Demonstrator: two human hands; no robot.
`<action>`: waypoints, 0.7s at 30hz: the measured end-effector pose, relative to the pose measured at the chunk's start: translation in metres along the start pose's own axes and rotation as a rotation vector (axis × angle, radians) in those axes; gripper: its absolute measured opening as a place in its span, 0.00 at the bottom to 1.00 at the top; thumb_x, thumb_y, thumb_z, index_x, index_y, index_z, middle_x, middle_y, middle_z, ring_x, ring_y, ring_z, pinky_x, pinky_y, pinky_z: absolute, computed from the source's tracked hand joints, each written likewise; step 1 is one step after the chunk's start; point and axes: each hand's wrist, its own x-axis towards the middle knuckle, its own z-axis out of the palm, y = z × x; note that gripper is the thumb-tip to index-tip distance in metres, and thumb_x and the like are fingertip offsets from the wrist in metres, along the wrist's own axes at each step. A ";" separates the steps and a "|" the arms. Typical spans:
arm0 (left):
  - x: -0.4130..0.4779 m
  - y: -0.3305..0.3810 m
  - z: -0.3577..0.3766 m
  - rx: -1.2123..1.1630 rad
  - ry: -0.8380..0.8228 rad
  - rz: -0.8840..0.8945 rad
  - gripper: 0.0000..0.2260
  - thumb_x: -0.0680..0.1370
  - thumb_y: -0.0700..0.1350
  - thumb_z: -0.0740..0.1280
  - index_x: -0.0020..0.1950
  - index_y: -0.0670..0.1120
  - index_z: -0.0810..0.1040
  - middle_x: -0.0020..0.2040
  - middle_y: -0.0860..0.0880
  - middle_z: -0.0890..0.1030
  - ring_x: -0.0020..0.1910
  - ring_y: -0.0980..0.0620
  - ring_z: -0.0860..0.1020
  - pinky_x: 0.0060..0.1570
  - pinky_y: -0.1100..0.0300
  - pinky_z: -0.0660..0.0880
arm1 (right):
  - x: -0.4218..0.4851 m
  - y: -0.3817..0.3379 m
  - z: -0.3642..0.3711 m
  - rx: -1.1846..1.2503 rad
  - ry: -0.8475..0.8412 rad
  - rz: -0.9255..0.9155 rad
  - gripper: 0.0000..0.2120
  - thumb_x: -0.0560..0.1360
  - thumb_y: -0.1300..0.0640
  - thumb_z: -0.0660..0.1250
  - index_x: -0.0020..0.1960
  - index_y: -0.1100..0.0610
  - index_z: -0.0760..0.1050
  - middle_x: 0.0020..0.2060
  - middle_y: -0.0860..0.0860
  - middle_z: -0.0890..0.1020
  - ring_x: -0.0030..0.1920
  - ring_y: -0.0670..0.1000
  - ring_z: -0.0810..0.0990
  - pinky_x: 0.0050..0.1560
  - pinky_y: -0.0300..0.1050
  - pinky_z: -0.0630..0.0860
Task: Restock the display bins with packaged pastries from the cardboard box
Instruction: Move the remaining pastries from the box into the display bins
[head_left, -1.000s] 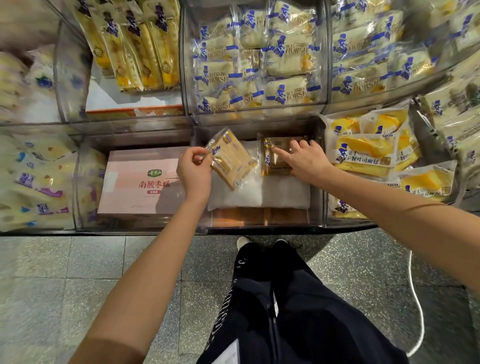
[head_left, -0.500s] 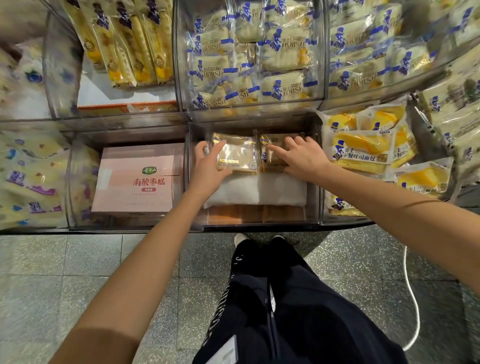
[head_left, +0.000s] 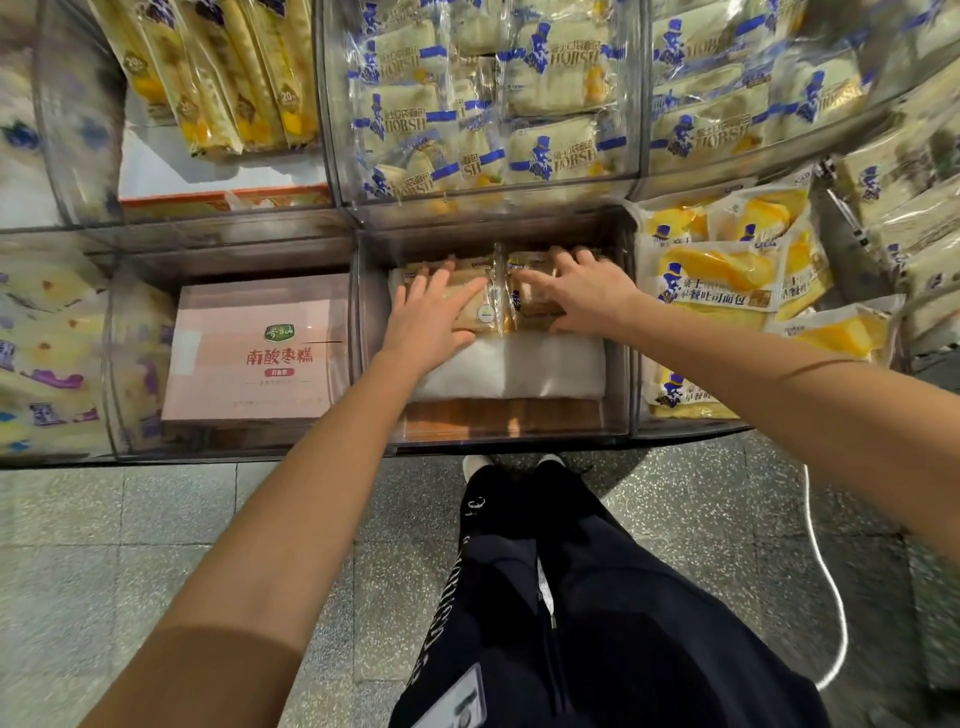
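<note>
Inside middle bin (head_left: 509, 439): packets (head_left: 480, 306) set at back, likely sparing front room.
Left hand (head_left: 431, 317), right hand (head_left: 587, 296): fingers straight, pressing one packet each.

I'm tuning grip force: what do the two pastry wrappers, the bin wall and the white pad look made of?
Pastry wrappers: thin clear plastic film, glossy; it crinkles and glints. Bin wall: rigid clear plastic, probably acrylic; see-through with reflections. White pad: soft matte foam or fabric, unclear which.

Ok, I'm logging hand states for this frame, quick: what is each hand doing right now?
Left hand: open, fingers straight, pressing on the left pastry packet.
Right hand: open, fingers spread, resting on the right pastry packet.
</note>
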 end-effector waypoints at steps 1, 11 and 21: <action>-0.001 0.000 -0.002 -0.032 0.004 0.010 0.34 0.76 0.57 0.69 0.78 0.60 0.57 0.79 0.46 0.56 0.76 0.41 0.57 0.74 0.41 0.56 | -0.002 0.000 -0.002 0.020 0.026 -0.011 0.40 0.76 0.44 0.67 0.80 0.45 0.48 0.74 0.61 0.60 0.73 0.64 0.61 0.68 0.59 0.65; -0.005 0.025 -0.086 -0.056 0.342 0.175 0.23 0.79 0.46 0.65 0.74 0.45 0.68 0.68 0.44 0.71 0.69 0.46 0.66 0.67 0.46 0.68 | -0.046 0.028 -0.050 0.248 0.352 -0.064 0.28 0.78 0.48 0.65 0.75 0.56 0.64 0.69 0.60 0.68 0.72 0.61 0.62 0.69 0.60 0.65; 0.027 0.117 -0.199 0.051 0.384 0.557 0.28 0.77 0.46 0.69 0.75 0.41 0.66 0.71 0.38 0.68 0.70 0.39 0.66 0.71 0.46 0.63 | -0.150 0.089 -0.082 0.419 0.636 0.509 0.28 0.79 0.50 0.66 0.76 0.55 0.63 0.71 0.62 0.67 0.71 0.61 0.65 0.67 0.55 0.68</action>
